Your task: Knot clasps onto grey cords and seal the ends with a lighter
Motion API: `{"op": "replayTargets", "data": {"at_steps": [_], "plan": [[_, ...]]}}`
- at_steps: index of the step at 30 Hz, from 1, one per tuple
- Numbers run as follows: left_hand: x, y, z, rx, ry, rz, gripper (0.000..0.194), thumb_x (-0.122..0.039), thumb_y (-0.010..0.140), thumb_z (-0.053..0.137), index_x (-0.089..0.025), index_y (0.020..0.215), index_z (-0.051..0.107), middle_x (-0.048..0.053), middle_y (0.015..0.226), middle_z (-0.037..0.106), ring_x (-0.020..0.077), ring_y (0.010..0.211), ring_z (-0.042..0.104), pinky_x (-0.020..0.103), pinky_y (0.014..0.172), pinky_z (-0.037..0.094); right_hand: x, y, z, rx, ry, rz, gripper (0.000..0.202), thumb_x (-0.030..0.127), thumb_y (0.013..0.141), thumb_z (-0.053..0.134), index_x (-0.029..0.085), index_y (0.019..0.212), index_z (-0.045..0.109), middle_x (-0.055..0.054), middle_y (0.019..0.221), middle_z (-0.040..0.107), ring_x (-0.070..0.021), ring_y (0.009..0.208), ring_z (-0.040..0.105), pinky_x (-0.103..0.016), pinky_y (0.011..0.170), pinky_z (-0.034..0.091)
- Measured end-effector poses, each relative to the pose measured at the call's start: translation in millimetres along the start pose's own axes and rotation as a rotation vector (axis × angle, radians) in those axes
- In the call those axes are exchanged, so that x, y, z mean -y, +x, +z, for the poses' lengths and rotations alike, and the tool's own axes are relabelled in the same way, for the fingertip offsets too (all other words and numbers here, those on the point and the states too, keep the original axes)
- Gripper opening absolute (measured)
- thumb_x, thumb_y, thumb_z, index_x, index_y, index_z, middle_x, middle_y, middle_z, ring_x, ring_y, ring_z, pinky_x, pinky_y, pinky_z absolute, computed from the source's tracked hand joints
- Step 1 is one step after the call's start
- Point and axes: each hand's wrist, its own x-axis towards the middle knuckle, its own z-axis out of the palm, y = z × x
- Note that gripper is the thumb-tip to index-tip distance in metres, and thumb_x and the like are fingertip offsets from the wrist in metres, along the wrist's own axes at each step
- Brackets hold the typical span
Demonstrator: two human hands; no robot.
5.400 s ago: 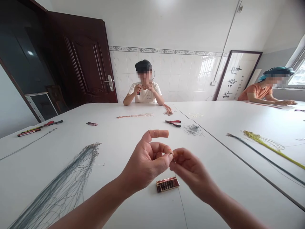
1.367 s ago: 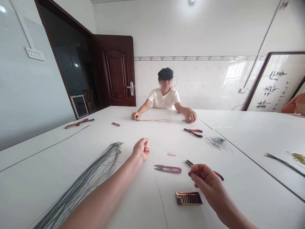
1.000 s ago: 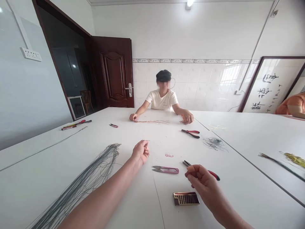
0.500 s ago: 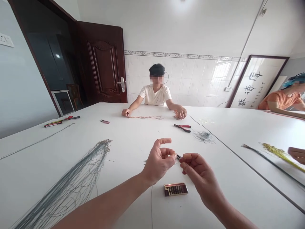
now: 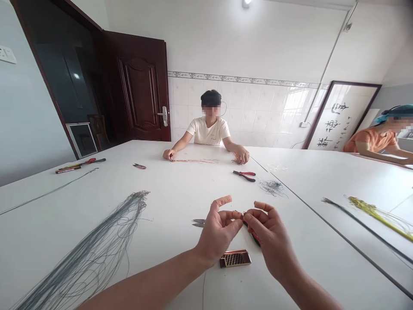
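My left hand (image 5: 217, 230) is pinched at the centre, its fingertips almost touching those of my right hand (image 5: 271, 232). Both pinch something tiny between them; a bit of thin cord shows there, but the rest is hidden. Under the right hand lies a red-and-black tool (image 5: 256, 239), partly covered. Metal blades (image 5: 198, 222) stick out from behind my left hand. Just below the hands, a gold-and-dark-red patterned case (image 5: 236, 258) rests on the white table (image 5: 167, 258). A thin cord (image 5: 203, 288) runs down the table from beside it.
Grey-green cords (image 5: 87, 245) spread at the left. Red-handled pliers (image 5: 245, 175) and tangled thread (image 5: 272, 187) lie beyond my hands. Yellow cords (image 5: 377, 213) are at the right. A person (image 5: 211, 129) sits opposite handling orange cords; another person (image 5: 374, 140) sits far right.
My hands have drawn closer together, fingertips now nearly touching. The metal blades and the red-and-black tool show more. The view has shifted slightly.
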Motion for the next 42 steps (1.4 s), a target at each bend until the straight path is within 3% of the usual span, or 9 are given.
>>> {"op": "replayTargets", "data": {"at_steps": [5,12,20,28,42], "plan": [[7,-6,4.8,-0.063,-0.025,-0.021,0.061,-0.03,0.075,0.069,-0.02,0.124,0.034,0.002,0.085,0.062,0.0129,0.076,0.058,0.032,0.079,0.045,-4,-2,7,-0.029,0.131,0.123,0.047,0.041,0.071,0.074,0.025,0.106,0.047,0.003,0.082,0.058,-0.0101,0.063,0.046,-0.026,0.064,0.044],[4,-8,6.2,-0.115,-0.047,-0.063,0.064,-0.032,0.073,0.071,-0.019,0.123,0.033,0.001,0.08,0.063,0.0116,0.073,0.058,0.029,0.076,0.046,-7,-4,10,-0.042,0.187,0.182,0.05,0.041,0.067,0.076,0.024,0.105,0.047,0.003,0.078,0.056,-0.0105,0.06,0.046,-0.025,0.058,0.044],[15,-7,2.4,-0.074,0.033,0.006,0.063,-0.027,0.079,0.064,-0.023,0.129,0.026,0.007,0.093,0.067,0.0122,0.075,0.058,0.03,0.073,0.044,-18,4,2,-0.034,0.0,0.044,0.044,0.041,0.076,0.069,0.025,0.108,0.044,0.005,0.076,0.057,-0.0112,0.062,0.047,-0.027,0.064,0.041],[16,-7,0.2,-0.095,0.015,0.008,0.065,-0.028,0.077,0.067,-0.023,0.129,0.029,0.005,0.087,0.066,0.0117,0.073,0.055,0.029,0.073,0.044,-19,7,-1,0.052,-0.144,-0.096,0.044,0.043,0.077,0.067,0.024,0.107,0.041,0.002,0.078,0.06,-0.0162,0.073,0.053,-0.03,0.066,0.042],[15,-8,1.2,-0.15,-0.047,0.011,0.07,-0.032,0.068,0.075,-0.021,0.126,0.039,0.005,0.082,0.068,0.0152,0.073,0.061,0.029,0.072,0.045,-25,7,-3,0.08,-0.207,-0.148,0.04,0.042,0.082,0.061,0.025,0.109,0.038,0.0,0.08,0.058,-0.0163,0.07,0.053,-0.031,0.063,0.043]]}}
